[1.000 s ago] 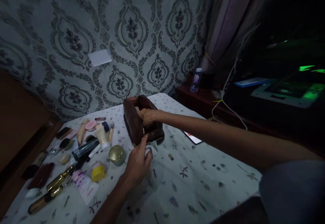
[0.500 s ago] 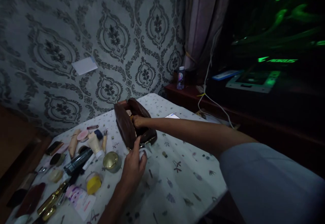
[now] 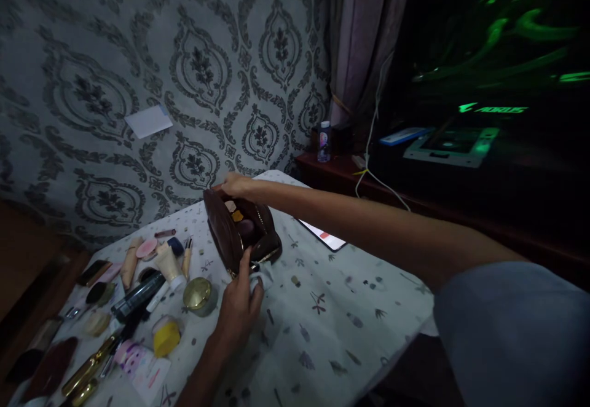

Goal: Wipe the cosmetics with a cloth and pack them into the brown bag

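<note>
A brown makeup bag (image 3: 221, 229) lies unzipped on the patterned cloth, with a few small items (image 3: 237, 216) inside, one of them yellow. My left hand (image 3: 239, 302) grips the bag's near end, its index finger along the zip edge. Something whitish shows beside the left thumb; I cannot make out what it is. At the far end of the bag my right hand (image 3: 236, 184) has its fingers closed on the rim; the fingertips are partly hidden. Left of the bag stands a gold-lidded jar (image 3: 198, 295).
Loose cosmetics spread over the left side, among them a cream tube (image 3: 168, 262), a yellow jar (image 3: 166, 336) and a pink-and-white tube (image 3: 142, 367). A phone (image 3: 325, 235) lies under my right forearm. A bottle (image 3: 324, 141) and white cable (image 3: 371, 130) are beyond the table.
My right hand has come out of the bag's inside and moved to its far rim, uncovering the items within. More of the phone shows. My left hand keeps its place.
</note>
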A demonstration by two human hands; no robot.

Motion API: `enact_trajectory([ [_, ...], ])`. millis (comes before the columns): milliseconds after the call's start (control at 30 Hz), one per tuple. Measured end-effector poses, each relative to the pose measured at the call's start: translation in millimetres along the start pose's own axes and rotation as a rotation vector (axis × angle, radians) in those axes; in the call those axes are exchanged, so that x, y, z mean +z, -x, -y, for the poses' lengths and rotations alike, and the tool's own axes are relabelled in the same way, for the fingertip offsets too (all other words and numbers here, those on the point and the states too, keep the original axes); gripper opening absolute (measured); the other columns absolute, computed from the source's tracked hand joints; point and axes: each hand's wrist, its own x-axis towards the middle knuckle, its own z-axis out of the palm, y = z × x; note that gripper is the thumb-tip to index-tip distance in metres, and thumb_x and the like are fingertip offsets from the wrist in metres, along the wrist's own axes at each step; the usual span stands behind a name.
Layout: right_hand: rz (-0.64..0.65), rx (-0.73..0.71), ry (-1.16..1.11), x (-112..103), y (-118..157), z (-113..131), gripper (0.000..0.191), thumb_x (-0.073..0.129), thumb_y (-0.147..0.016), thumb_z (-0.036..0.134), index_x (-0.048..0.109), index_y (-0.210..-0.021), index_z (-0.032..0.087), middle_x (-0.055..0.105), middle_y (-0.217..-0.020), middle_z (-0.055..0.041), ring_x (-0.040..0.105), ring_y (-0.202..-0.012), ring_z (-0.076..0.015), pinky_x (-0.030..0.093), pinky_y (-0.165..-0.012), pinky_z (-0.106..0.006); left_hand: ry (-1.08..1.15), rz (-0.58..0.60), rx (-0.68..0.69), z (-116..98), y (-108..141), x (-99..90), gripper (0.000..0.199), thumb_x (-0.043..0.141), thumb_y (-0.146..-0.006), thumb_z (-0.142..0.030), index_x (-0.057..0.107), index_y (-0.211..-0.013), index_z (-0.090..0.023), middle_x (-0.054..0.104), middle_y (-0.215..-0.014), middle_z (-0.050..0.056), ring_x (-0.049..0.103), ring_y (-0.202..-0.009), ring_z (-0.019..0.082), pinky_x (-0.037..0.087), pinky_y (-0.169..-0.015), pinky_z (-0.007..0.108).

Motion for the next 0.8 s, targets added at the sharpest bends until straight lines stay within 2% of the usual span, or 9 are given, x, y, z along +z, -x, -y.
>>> enact_trajectory([
  [67,0.023,0.033,0.031,-9.0,-2.0,4.1,0.011,0.062,-0.086,0.018,0.066,-0.079,0.011,0.067,-0.079,-0.0067,0.065,-0.079,-0.0213,0.050,-0.070,-0.031,-0.002,0.000,0.006,-0.3,0.3,-0.2,0.070,0.040,-0.089,-0.027,0.017,-0.154,-0.018,0.066,-0.086,0.005,0.063,-0.073,0.022,0.048,-0.073,0.032],
  [133,0.009,0.028,0.048,-17.0,2.0,7.9,0.013,0.057,-0.084,0.010,0.066,-0.075,0.011,0.067,-0.075,-0.0059,0.065,-0.081,-0.0202,0.048,-0.073,-0.028,0.002,-0.004,0.024,-1.3,0.0,-0.5,0.070,0.040,-0.089,-0.027,0.017,-0.154,-0.017,0.066,-0.084,0.005,0.063,-0.075,0.022,0.049,-0.074,0.033],
  [267,-0.101,-0.044,0.024,-30.2,27.7,11.8,0.023,0.048,-0.084,0.007,0.068,-0.094,0.014,0.069,-0.094,-0.0053,0.064,-0.095,-0.0180,0.047,-0.087,-0.028,-0.010,-0.029,0.039,-6.1,3.0,-3.0,0.074,0.040,-0.089,-0.024,0.007,-0.155,-0.016,0.069,-0.096,0.008,0.066,-0.078,0.022,0.051,-0.074,0.035],
  [333,-0.157,-0.118,-0.040,-34.3,50.5,11.7,0.027,0.044,-0.087,0.009,0.066,-0.102,0.015,0.069,-0.095,-0.0041,0.064,-0.091,-0.0155,0.049,-0.083,-0.027,-0.039,-0.049,0.069,-7.4,9.8,-7.3,0.075,0.041,-0.090,-0.022,0.004,-0.155,-0.016,0.070,-0.106,0.010,0.069,-0.085,0.022,0.053,-0.076,0.035],
  [433,-0.222,-0.357,-0.218,-31.0,96.9,8.1,0.025,0.042,-0.091,0.016,0.065,-0.103,0.014,0.068,-0.079,-0.0014,0.062,-0.066,-0.0110,0.049,-0.065,-0.022,-0.136,-0.126,0.201,-2.2,28.0,-21.8,0.052,0.041,-0.093,-0.021,0.036,-0.144,-0.018,0.069,-0.113,0.012,0.068,-0.101,0.022,0.053,-0.083,0.035],
  [533,-0.128,-0.605,-0.167,-10.7,148.2,-2.2,0.024,0.047,-0.090,0.016,0.066,-0.104,0.014,0.064,-0.064,0.0016,0.053,-0.050,-0.0088,0.043,-0.056,-0.020,-0.258,-0.253,0.286,11.7,51.9,-49.4,0.029,0.042,-0.094,-0.021,0.060,-0.117,-0.021,0.070,-0.104,0.008,0.068,-0.097,0.021,0.053,-0.080,0.032],
  [633,0.036,-0.728,-0.116,20.1,191.0,-15.1,0.026,0.046,-0.090,0.014,0.069,-0.101,0.015,0.068,-0.068,-0.0026,0.057,-0.054,-0.0111,0.043,-0.057,-0.021,-0.324,-0.422,0.179,27.4,76.7,-90.6,0.024,0.046,-0.093,-0.028,0.063,-0.107,-0.020,0.070,-0.097,0.005,0.067,-0.091,0.021,0.052,-0.076,0.030],
  [733,0.261,-0.605,-0.104,49.2,218.1,-19.2,0.029,0.045,-0.089,0.016,0.071,-0.102,0.019,0.068,-0.067,-0.0023,0.058,-0.056,-0.0125,0.044,-0.058,-0.022,-0.296,-0.698,-0.155,41.3,97.9,-133.8,0.031,0.045,-0.092,-0.037,0.064,-0.108,-0.018,0.068,-0.091,0.003,0.063,-0.083,0.020,0.049,-0.067,0.027],
  [800,0.369,-0.492,-0.130,64.9,227.3,-14.3,0.029,0.047,-0.088,0.017,0.072,-0.102,0.019,0.066,-0.065,-0.0011,0.057,-0.055,-0.0126,0.044,-0.059,-0.023,-0.260,-0.804,-0.265,50.0,108.2,-152.4,0.034,0.044,-0.092,-0.037,0.063,-0.111,-0.017,0.067,-0.095,0.003,0.062,-0.083,0.019,0.049,-0.072,0.027],
])
